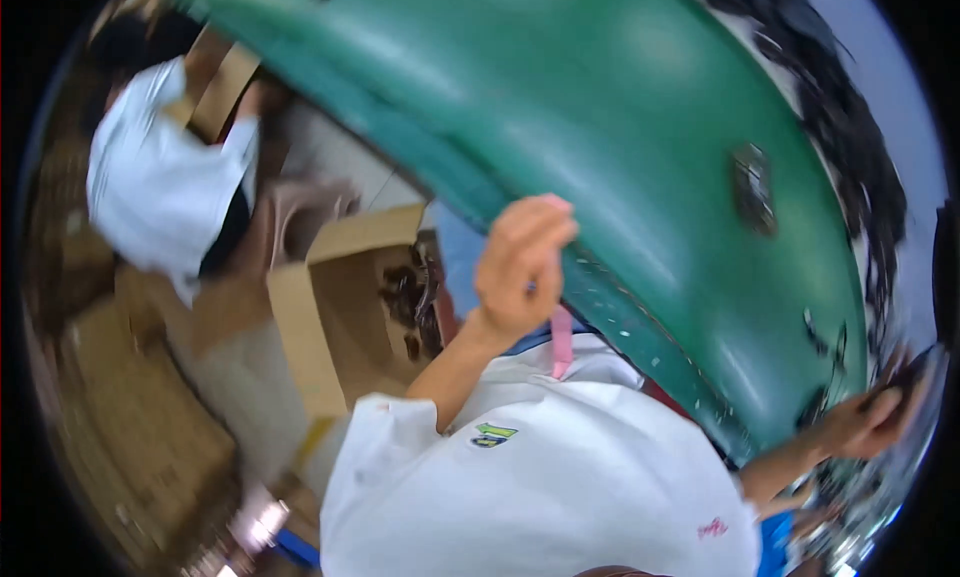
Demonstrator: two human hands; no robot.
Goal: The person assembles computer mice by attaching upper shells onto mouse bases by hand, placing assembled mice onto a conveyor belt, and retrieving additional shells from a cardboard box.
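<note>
My left hand [520, 269] is raised over the near edge of the green table [600, 127], its fingers curled closed. Whatever it may hold is hidden. A pink strip [562, 342] shows below that hand, against my white shirt; whether the two are connected I cannot tell. Far to the right, my right hand [872, 422] is closed around a small dark thing [908, 375] beside shiny clear plastic, blurred near the picture's rim. A dark packet in glossy clear wrapping [753, 189] lies on the table between my hands and the far edge.
An open cardboard box [345, 312] with several brown packets [408, 297] stands left of me. Dark strips or bags [840, 127] line the table's far right edge. Small black pieces [815, 332] lie nearer. A co-worker in white [170, 177] bends over cardboard at the left.
</note>
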